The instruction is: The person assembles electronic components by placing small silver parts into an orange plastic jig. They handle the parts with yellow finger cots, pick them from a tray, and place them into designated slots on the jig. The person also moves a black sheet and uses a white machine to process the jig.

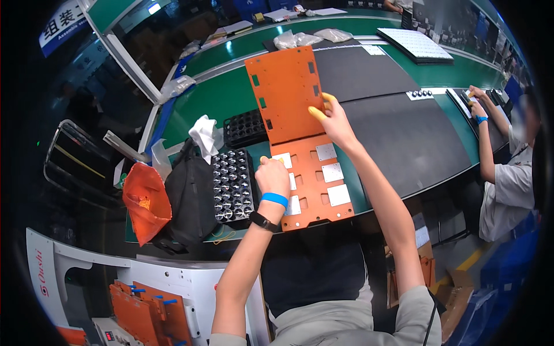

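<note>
**Orange cover lifted off the tray of square plates**

Nearest to us, our left hand (272, 177) is curled into a loose fist, thumb up, resting on the left edge of the lower orange tray (314, 184). It presses down there and pinches nothing that we can see. That tray lies flat at the bench edge, its long side running away from us, and its pockets hold pale square plates (333, 172).

Just beyond, our right hand (333, 120) has yellow-capped fingers spread, holding the right edge of the orange cover plate (285, 92). This plate stands tilted up from the tray's far end, its long side pointing away and slightly left.

To the left, touching the tray, a black tray (232, 185) is filled with rows of small round metal parts. Behind it sits a second black tray (245, 127); we cannot tell its contents. Farther right, another person's hands (476, 99) work at the dark mat (404, 132).
</note>
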